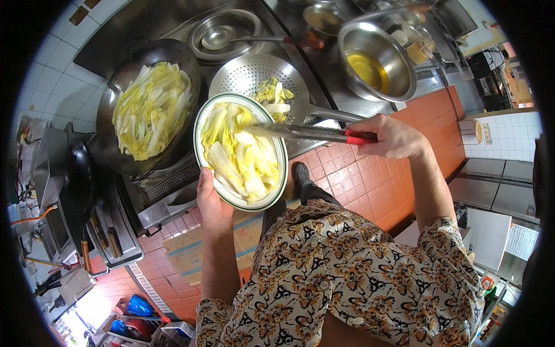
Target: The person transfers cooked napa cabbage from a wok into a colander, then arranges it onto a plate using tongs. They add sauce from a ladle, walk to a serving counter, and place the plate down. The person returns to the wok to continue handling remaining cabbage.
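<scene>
My left hand (215, 199) grips the near left rim of an oval white plate with a green line round its edge (282, 179). Pale yellow cut napa cabbage (234, 156) fills the plate. My right hand (390, 137) is closed round the red-gripped end of metal tongs (312, 133), whose tips reach over the cabbage and look blurred. Behind the plate lies a perforated strainer ladle (231, 72) with some cabbage pieces (269, 92) in it. To the left, a large dark wok (107, 118) holds a heap of more cabbage (153, 110).
A steel bowl of yellow liquid (370, 69) stands at the back right. A ladle (217, 37) with a wooden handle rests in a round steel basin (254, 23) behind the strainer. The strainer's handle (335, 114) sticks out past the stove edge toward my right hand.
</scene>
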A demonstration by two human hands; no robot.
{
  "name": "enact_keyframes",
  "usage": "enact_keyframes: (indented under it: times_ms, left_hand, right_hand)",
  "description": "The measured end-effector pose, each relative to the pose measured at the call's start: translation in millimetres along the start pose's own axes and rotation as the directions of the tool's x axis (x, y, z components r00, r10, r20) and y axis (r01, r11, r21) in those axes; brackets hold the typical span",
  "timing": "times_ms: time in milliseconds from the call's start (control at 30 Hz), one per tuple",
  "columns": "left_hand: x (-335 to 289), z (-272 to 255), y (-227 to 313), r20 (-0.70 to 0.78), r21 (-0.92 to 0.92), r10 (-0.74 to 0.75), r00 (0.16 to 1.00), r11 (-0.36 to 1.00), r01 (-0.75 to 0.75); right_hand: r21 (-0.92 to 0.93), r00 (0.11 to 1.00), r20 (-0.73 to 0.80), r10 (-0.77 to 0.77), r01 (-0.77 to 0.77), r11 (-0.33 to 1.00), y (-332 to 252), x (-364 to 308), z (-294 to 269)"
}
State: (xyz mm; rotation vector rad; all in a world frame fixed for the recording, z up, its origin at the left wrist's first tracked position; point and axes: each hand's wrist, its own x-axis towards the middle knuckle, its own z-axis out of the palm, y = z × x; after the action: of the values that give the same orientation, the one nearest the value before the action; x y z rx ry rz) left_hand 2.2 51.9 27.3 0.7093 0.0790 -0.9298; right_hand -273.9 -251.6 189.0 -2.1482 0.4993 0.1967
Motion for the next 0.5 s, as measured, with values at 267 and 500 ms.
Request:
enact_keyframes:
  times_ms: [267,500]
  left_hand:
    - [-3.3,10.7,4.2,0.007,0.099,-0.069,0.998,0.993,0.068]
    - [-11.4,26.1,3.0,0.05,0.046,-0.125,0.991,0.991,0.122]
  right_hand:
    - [-0.089,0.945,-0.313,0.093,-0.127,0.988,6.0,65.5,38.7]
    - [-0.37,0.918,-0.291,0.269,-0.367,0.854,54.8,174.1,113.0]
